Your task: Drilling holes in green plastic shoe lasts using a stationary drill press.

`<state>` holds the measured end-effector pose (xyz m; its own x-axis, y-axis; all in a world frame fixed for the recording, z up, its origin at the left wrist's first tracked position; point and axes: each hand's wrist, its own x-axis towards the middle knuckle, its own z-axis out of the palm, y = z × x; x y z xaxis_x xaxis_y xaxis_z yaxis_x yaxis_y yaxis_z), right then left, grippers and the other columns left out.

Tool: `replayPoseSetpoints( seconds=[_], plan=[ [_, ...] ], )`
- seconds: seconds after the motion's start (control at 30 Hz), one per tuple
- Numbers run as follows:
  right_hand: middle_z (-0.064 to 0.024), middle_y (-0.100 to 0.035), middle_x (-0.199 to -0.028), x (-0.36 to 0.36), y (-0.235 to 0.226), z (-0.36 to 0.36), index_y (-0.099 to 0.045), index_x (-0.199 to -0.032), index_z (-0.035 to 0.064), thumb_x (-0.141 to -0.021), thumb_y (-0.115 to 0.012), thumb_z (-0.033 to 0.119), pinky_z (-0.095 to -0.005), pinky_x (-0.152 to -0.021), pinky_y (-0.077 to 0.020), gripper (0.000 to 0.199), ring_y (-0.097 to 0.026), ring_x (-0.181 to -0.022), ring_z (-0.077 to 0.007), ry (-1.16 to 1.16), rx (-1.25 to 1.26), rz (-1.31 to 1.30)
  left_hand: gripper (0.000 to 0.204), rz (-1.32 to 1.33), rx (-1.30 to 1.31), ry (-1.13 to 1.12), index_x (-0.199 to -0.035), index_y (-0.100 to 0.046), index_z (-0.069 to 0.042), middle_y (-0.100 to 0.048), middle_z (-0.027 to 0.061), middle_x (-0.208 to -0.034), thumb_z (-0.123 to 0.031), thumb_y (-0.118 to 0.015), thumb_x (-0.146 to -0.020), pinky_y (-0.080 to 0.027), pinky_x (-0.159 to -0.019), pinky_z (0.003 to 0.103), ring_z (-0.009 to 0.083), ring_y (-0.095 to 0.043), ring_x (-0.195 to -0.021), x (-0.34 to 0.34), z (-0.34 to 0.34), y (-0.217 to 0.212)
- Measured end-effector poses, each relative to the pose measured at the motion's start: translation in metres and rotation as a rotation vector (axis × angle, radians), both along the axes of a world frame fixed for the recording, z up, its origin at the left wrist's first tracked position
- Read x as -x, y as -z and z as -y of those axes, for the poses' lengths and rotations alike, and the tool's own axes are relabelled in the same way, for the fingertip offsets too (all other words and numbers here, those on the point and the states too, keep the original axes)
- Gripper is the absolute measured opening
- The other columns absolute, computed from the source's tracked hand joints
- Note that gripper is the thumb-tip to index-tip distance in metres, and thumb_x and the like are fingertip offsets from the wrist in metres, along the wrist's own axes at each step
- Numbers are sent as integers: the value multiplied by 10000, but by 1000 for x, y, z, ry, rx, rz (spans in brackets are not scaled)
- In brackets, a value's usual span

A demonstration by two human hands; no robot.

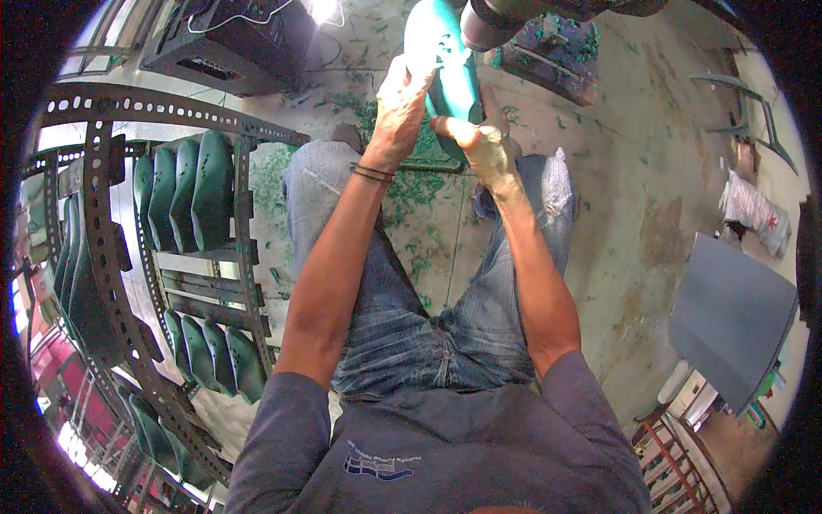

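Observation:
Both my hands hold a green plastic shoe last [456, 90] out in front of me, its long side pointing away. My left hand [401, 116] grips the last along its left side, with the fingers wrapped partly out of sight. My right hand [484, 150] is closed round the near end, its thumb lying against the last. Bright light washes out the last's far part, where some small dark marks or holes show on top. Close by its right side is a dark rounded machine part [490, 24]; I cannot tell whether they touch.
On the left, a perforated metal rack [103, 171] carries rows of green shoe lasts [212, 193]. A black box-shaped unit [240, 47] stands at far left. Green shavings [419, 214] litter the floor. To the right are a grey panel [732, 317] and a white bag [753, 210].

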<state>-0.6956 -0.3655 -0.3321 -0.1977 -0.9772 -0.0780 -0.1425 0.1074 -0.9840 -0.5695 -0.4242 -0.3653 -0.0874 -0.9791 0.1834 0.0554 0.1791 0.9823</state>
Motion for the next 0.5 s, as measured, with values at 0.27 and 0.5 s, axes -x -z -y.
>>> replayPoseSetpoints(
  seconds=[0.27,0.5],
  plan=[
    [-101,-656,-1068,3,11,1,-550,-1208,24,-686,-758,143,-336,-850,-498,574,-620,-939,-214,-15,-14,139,226,-106,-241,49,-1124,-583,-42,-619,18,-1055,-204,-580,-966,-420,-896,259,99,-531,-986,3,2,-1],
    [-103,-659,-1072,1,12,3,-553,-1211,30,-704,-755,123,-337,-848,-498,554,-626,-949,-213,-25,64,105,246,-98,-188,20,-1090,-573,-44,-614,33,-948,-251,-606,-960,-464,-811,272,101,-536,-877,1,5,8]
  ],
)
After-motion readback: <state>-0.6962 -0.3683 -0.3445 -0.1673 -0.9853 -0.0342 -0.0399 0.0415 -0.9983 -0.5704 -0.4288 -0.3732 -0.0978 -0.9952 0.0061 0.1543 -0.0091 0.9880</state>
